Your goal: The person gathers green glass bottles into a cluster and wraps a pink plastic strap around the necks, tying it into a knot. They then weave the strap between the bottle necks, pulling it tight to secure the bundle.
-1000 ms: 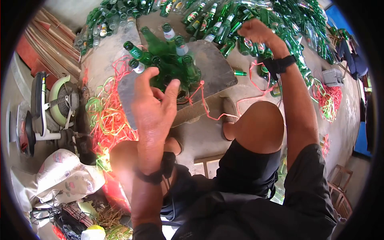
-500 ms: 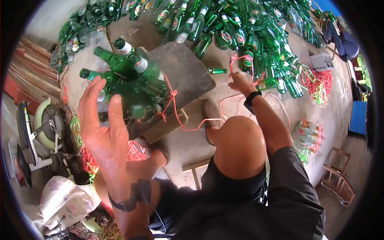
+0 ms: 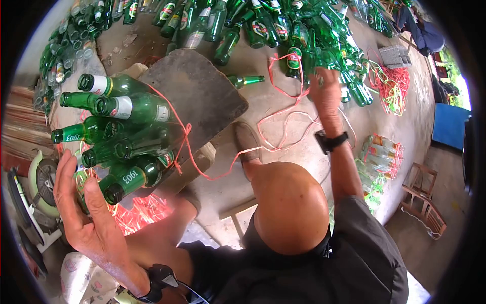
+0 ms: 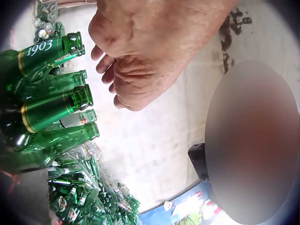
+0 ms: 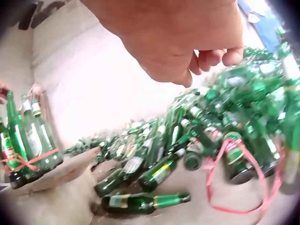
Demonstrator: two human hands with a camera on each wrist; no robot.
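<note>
Several green beer bottles (image 3: 129, 144) stand bunched on a dark slab (image 3: 202, 83), with a knotted pink plastic string (image 3: 186, 133) round them. My left hand (image 3: 83, 213) is beside their necks, thumb and fingers spread and extended, gripping nothing. In the left wrist view, the bottle necks (image 4: 56, 105) point toward this hand (image 4: 150, 51). My right hand (image 3: 326, 93) is at the near edge of a big heap of green bottles (image 3: 324, 40). Its fingers hang loosely curled in the right wrist view, with nothing seen in that hand (image 5: 187, 42). A pink string loop (image 5: 211, 183) lies below.
A single green bottle (image 3: 246, 80) lies beside the slab. The string's long tail (image 3: 283, 147) trails across the floor past my shoe (image 3: 248, 144). Tied clear bottles (image 3: 382, 154), a small wooden chair (image 3: 425, 200) and red-green string (image 3: 395, 88) are at the right; a fan (image 3: 43, 187) is at the left.
The head view has turned, so the bunched bottles appear farther left. My right hand has come down from above the heap to its near edge. The left hand stays beside the necks.
</note>
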